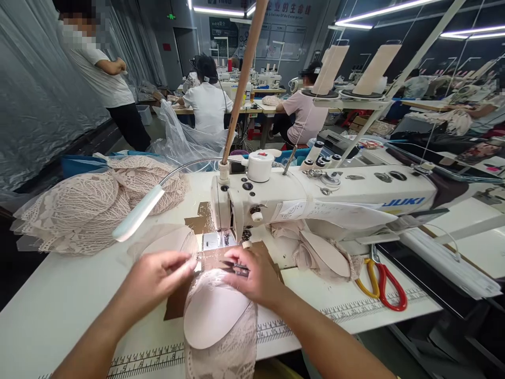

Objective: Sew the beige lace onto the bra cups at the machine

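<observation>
A beige lace bra cup piece lies on the white table in front of the needle of a white JUKI sewing machine. My left hand pinches the fabric's upper left edge with closed fingers. My right hand rests on the fabric's top right and grips small dark thread snips. Both hands are just below the presser foot.
A heap of pink lace sits at the left, under a gooseneck lamp. More beige cups lie under the machine arm. Red and yellow scissors lie at right. Several other people work at machines behind.
</observation>
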Available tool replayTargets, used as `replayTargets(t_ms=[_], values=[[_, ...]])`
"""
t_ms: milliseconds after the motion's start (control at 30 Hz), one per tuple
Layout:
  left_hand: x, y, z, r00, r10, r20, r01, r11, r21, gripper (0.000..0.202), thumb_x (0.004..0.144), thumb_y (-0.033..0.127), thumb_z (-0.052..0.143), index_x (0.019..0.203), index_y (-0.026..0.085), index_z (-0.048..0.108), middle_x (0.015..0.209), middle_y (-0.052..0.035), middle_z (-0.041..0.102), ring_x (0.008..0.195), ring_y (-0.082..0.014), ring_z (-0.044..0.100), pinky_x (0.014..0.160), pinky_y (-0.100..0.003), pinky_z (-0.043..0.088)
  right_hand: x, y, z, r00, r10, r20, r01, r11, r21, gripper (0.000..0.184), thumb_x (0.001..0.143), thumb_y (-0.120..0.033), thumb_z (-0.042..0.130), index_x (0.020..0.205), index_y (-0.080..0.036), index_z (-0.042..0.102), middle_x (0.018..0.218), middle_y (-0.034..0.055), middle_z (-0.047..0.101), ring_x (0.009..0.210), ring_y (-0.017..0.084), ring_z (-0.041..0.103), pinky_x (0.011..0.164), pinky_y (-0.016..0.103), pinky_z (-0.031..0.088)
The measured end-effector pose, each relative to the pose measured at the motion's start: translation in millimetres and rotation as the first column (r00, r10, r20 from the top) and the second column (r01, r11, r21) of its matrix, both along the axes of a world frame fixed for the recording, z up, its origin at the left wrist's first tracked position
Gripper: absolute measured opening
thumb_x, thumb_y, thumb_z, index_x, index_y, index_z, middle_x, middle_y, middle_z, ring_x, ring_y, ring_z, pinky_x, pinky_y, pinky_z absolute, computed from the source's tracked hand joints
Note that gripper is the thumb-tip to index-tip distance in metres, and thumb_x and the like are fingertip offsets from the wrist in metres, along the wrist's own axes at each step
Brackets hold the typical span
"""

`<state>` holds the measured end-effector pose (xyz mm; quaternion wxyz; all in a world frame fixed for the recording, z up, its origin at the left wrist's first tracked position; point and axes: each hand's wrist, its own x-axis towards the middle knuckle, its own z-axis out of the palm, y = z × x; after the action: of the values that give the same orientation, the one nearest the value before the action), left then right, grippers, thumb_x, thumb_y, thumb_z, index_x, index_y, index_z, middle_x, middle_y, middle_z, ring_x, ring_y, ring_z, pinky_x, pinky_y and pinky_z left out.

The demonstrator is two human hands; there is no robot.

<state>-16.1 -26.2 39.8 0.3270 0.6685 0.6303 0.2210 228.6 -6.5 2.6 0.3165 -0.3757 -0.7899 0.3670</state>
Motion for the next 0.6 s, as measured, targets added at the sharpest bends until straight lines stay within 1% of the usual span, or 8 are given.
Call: replayTargets(t_ms=[67,133,200,233,333,433,533,600], values=[[-13,20,1.8,0.99,0.107,-0.092,-0.095,0.987,0.131,0.042,0.079,0.049,0.059,0.11,0.022,0.065,0.121,-0.0073,0.061,0.109,-0.0296,0.054,0.078,-0.03,0.045,-5,-6,-1.4,0.979,0.139,0.15,-0.164,0.971,0.174,0.032,0.082,-0.03,0.062,0.113,-0.024,0.058,0.106,0.0059,0.064,0.08,0.017,0.058,0.064,0.025,0.042],[-23,42,-3.8,0.976,0.141,-0.168,-0.116,0.981,0.153,0.056,0.072,0.048,0.063,0.12,0.019,0.059,0.138,-0.0106,0.048,0.123,-0.0343,0.044,0.088,-0.035,0.042,-9,-12,-3.8,0.904,0.263,0.337,-0.362,0.89,0.278,0.03,0.078,-0.021,0.059,0.108,-0.025,0.061,0.11,0.0053,0.062,0.075,0.015,0.057,0.056,0.024,0.037],[-28,58,-13.7,0.974,0.161,-0.161,-0.15,0.986,0.076,0.065,0.063,0.043,0.069,0.12,0.013,0.058,0.131,-0.0153,0.053,0.121,-0.0384,0.045,0.092,-0.039,0.04,-9,-13,-5.2,0.822,0.319,0.472,-0.481,0.832,0.276,0.02,0.074,-0.016,0.059,0.092,-0.023,0.064,0.106,0.0034,0.063,0.071,0.014,0.055,0.052,0.024,0.032],[-30,63,-18.8,0.977,0.16,-0.141,-0.158,0.987,0.024,0.062,0.061,0.042,0.07,0.115,0.011,0.06,0.121,-0.0163,0.06,0.114,-0.0392,0.051,0.088,-0.04,0.041,-7,-13,-4.8,0.8,0.323,0.505,-0.496,0.83,0.254,0.014,0.071,-0.015,0.06,0.083,-0.021,0.063,0.101,0.0026,0.064,0.069,0.013,0.054,0.05,0.024,0.029],[-28,59,-29.4,0.992,0.126,-0.028,-0.128,0.981,-0.145,0.045,0.067,0.045,0.067,0.094,0.01,0.064,0.084,-0.0117,0.069,0.081,-0.0333,0.064,0.065,-0.035,0.046,6,-6,2.0,0.797,0.267,0.542,-0.41,0.898,0.161,0.011,0.061,-0.008,0.063,0.062,-0.017,0.056,0.077,0.0011,0.063,0.061,0.012,0.05,0.049,0.023,0.026],[-23,43,-29.4,0.986,0.099,0.137,-0.056,0.956,-0.289,0.043,0.072,0.055,0.063,0.083,0.013,0.062,0.073,-0.0084,0.069,0.067,-0.0274,0.065,0.053,-0.03,0.045,18,2,14.5,0.832,0.217,0.51,-0.279,0.959,0.047,0.019,0.057,0.0,0.057,0.052,-0.017,0.049,0.059,-0.0011,0.055,0.054,0.011,0.043,0.049,0.023,0.024],[-17,33,-22.6,0.959,0.078,0.274,0.024,0.936,-0.35,0.042,0.073,0.057,0.063,0.071,0.016,0.057,0.066,-0.0052,0.066,0.062,-0.0233,0.062,0.052,-0.028,0.043,19,7,25.0,0.928,0.157,0.337,-0.154,0.987,-0.035,0.017,0.066,-0.002,0.052,0.061,-0.018,0.056,0.065,-0.0008,0.059,0.061,0.013,0.049,0.054,0.023,0.032],[-13,30,-18.4,0.92,0.069,0.386,0.085,0.926,-0.367,0.041,0.072,0.055,0.066,0.066,0.016,0.056,0.061,-0.0031,0.063,0.058,-0.0203,0.059,0.052,-0.027,0.041,14,10,27.5,0.971,0.079,0.227,-0.056,0.993,-0.108,0.014,0.077,-0.013,0.053,0.082,-0.02,0.064,0.081,0.001,0.065,0.071,0.015,0.055,0.062,0.025,0.038]])
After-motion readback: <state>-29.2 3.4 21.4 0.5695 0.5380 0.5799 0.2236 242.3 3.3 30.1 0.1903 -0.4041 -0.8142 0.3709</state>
